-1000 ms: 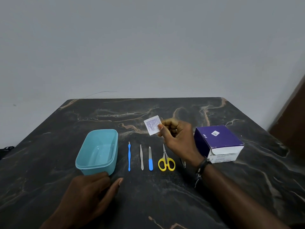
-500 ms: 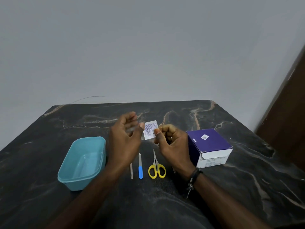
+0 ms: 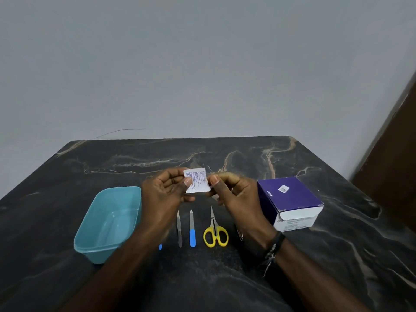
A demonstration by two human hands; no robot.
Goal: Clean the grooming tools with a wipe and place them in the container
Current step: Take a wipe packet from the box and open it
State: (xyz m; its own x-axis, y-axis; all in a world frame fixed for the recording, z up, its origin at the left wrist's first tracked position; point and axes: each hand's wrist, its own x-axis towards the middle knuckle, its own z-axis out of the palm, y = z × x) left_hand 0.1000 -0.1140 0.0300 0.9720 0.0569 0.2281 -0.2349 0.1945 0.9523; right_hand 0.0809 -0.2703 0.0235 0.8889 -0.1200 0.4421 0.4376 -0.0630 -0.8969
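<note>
Fingers of the left hand (image 3: 164, 194) and the right hand (image 3: 234, 194) pinch opposite side edges of a small white square wipe sachet printed with blue text (image 3: 197, 180), held in the air at centre frame above the row of tools. Both grips are closed on the sachet, thumbs on its near face. The sachet appears unopened, so the step in hand is judged to be the opening of the wipe, before any cleaning.

Below the hands, on the dark marbled stone worktop (image 3: 337, 255), lie a slim bare-metal tool (image 3: 179, 230), a metal nail file with a blue handle (image 3: 192, 230), and small scissors with yellow loop handles (image 3: 215, 233). The blue tip of another tool (image 3: 160, 246) shows beside the left forearm; a thin metal item lies half hidden under the right wrist.

At lower left stands the empty teal rectangular plastic container (image 3: 108, 224); at right, a purple and white cardboard box (image 3: 290, 201).

The next move calls for tearing across the sachet's edge with opposed pulls, then drawing out the wipe.
</note>
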